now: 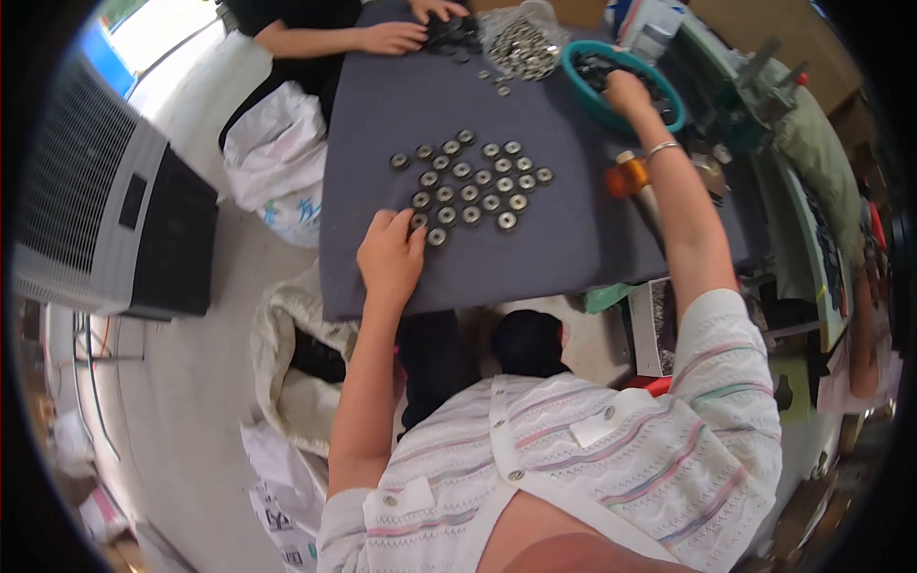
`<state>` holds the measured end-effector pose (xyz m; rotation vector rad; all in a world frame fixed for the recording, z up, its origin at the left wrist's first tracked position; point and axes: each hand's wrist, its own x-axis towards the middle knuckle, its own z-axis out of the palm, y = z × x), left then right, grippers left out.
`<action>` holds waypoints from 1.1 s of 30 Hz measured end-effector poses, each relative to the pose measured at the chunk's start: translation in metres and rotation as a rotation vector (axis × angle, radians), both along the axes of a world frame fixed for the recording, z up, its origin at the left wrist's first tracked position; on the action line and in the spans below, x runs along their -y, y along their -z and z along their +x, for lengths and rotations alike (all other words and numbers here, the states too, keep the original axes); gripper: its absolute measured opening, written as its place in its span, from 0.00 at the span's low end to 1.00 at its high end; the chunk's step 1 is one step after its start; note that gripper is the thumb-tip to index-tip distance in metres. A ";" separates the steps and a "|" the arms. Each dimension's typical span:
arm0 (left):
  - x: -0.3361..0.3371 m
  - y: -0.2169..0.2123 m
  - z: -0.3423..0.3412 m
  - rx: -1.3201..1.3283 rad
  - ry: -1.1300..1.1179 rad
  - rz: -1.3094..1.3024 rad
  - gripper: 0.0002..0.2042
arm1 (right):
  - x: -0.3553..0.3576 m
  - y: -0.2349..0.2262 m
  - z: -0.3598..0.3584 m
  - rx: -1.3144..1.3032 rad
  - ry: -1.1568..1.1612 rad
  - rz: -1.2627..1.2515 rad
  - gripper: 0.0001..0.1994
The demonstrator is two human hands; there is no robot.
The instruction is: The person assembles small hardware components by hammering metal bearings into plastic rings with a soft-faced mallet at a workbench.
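My left hand [390, 256] is at the near left end of a loose group of small black round pieces with silver ring-shaped centres [469, 192]. Its fingers are curled and closed around one of these round pieces [418, 221], which rests on the grey table surface. My right hand [627, 95] reaches into a teal oval basket [571, 69] at the far right, which holds dark small parts [594, 72]. The right fingers are bent together and point down among those parts; what they hold, if anything, is hidden.
A clear bag of silver metal parts [523, 48] lies at the far edge. A co-worker's hands [394, 38] touch dark pieces [453, 36] there. A hammer with an orange head [627, 176] lies beneath my right forearm. White sacks [277, 143] stand left of the grey table [554, 253].
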<state>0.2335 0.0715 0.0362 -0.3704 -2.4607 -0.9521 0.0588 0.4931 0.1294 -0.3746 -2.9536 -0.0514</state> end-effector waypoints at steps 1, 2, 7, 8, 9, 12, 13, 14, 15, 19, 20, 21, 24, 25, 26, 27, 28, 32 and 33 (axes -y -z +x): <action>-0.001 -0.002 -0.002 -0.002 0.006 0.010 0.10 | -0.002 -0.006 0.000 0.003 -0.033 0.038 0.11; -0.001 0.000 -0.003 0.014 -0.021 0.005 0.10 | -0.004 -0.008 -0.002 0.004 -0.056 0.067 0.11; -0.003 0.002 -0.004 0.002 0.021 -0.007 0.11 | -0.011 -0.004 0.006 -0.050 -0.101 0.139 0.09; -0.004 0.002 -0.004 -0.002 0.031 -0.006 0.11 | -0.011 -0.006 0.014 -0.184 -0.154 0.156 0.09; -0.004 0.003 -0.004 0.003 0.020 -0.019 0.11 | -0.012 -0.008 0.024 -0.319 -0.201 0.176 0.08; 0.002 0.002 0.001 0.072 0.002 -0.020 0.11 | 0.032 -0.001 0.070 -0.671 -0.490 0.162 0.07; 0.005 0.001 0.002 0.136 -0.018 -0.009 0.11 | 0.052 0.007 0.092 -0.656 -0.564 0.153 0.05; 0.005 0.001 0.002 0.150 -0.011 -0.004 0.12 | 0.070 0.019 0.119 -0.707 -0.710 0.076 0.04; 0.007 0.003 0.001 0.149 0.003 -0.007 0.12 | 0.087 0.028 0.147 -0.626 -0.779 0.093 0.04; 0.002 0.005 -0.003 0.058 0.061 0.034 0.13 | 0.105 0.084 0.212 -0.454 -0.842 0.167 0.05; 0.002 0.004 -0.002 0.075 0.087 0.059 0.13 | 0.105 0.084 0.216 -0.456 -0.813 0.076 0.05; 0.002 0.003 -0.001 0.091 0.111 0.083 0.13 | 0.105 0.084 0.219 -0.458 -0.785 -0.015 0.05; 0.004 0.007 -0.001 0.080 0.178 0.157 0.12 | 0.105 0.076 0.215 -0.287 -0.644 -0.185 0.05; 0.004 0.009 -0.001 0.072 0.181 0.153 0.12 | 0.103 0.078 0.211 -0.296 -0.642 -0.185 0.05; 0.003 0.010 -0.001 0.081 0.184 0.200 0.12 | 0.102 0.081 0.206 -0.272 -0.591 -0.327 0.06; 0.003 0.010 -0.002 0.090 0.187 0.247 0.12 | 0.100 0.083 0.201 -0.246 -0.540 -0.469 0.08; 0.005 0.012 -0.001 0.083 0.176 0.241 0.12 | 0.101 0.082 0.198 -0.251 -0.552 -0.474 0.08; 0.016 0.021 -0.007 0.089 0.177 0.472 0.14 | 0.098 0.071 0.197 -0.017 -0.390 -0.661 0.13; 0.023 0.025 -0.006 0.199 0.191 0.533 0.14 | 0.104 0.066 0.199 0.047 -0.339 -0.717 0.11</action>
